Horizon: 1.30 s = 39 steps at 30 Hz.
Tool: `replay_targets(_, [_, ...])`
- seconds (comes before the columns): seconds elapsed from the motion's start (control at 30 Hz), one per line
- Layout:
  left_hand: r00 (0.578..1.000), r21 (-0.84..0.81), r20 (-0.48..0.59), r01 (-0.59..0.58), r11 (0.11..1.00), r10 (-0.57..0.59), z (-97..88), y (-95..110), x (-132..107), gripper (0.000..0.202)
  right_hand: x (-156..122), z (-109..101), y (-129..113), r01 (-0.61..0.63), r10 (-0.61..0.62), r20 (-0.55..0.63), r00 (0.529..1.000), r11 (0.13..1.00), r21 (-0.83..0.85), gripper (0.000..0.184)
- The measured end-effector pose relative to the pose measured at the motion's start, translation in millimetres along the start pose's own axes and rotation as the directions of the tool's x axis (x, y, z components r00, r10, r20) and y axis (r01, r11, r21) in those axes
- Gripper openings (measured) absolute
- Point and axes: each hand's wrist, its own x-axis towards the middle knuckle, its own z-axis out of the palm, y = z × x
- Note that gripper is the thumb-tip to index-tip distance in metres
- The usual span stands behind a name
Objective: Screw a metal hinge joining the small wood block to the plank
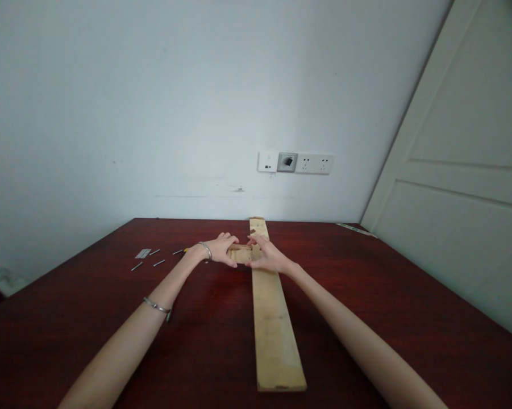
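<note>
- Pale wood on dark red: our board [277, 324] runs lengthwise along the table [345, 284] toward the wall [187, 113], with both our hands at its far half.
- Our left hand [222, 248] curls thumb and fingers about the left end of a block [240, 254]; our right hand [267, 255] pinches the other end, thumb on the near side, fingers on the far.
- Held between the hands, the block lies crosswise at the board's left edge; our fingers hide the join, so we cannot say whether its right end rests on the board or only meets it.
- To the left, four pins [137, 266] lie loose near a card [143, 253].
- Ahead of us, sockets [314, 163] sit on the wall; a strip [353, 229] lies by the table's far right corner.
- Trouble, we judge, would start with uneven pressure: a harder push from one hand could skew the block or swing the board, since we see no clamp on either.
- Our left forearm, sweeping outward, might roll the pins away.
</note>
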Motion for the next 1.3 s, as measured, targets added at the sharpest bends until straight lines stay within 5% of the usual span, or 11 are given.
replay_targets(0.37, [0.994, -0.091, -0.072, -0.089, 0.992, 0.082, 12.8, -6.3, -1.2, 0.064, -5.9, -1.4, -2.5, -0.096, 0.091, 0.072, 0.993, 0.993, 0.072, 0.091])
replay_targets(0.67, [0.998, -0.107, -0.035, -0.055, 0.993, 0.052, 28.4, -12.2, 2.0, 0.064, -13.5, -35.5, 3.9, -0.312, 0.297, 0.312, 0.902, 0.95, -0.003, 0.11])
replay_targets(1.3, [0.99, -0.095, -0.04, -0.141, 0.985, 0.138, 54.8, -23.0, 11.5, 0.063, -16.3, -33.1, 6.6, -0.307, 0.289, 0.377, 0.88, 0.952, -0.011, 0.103])
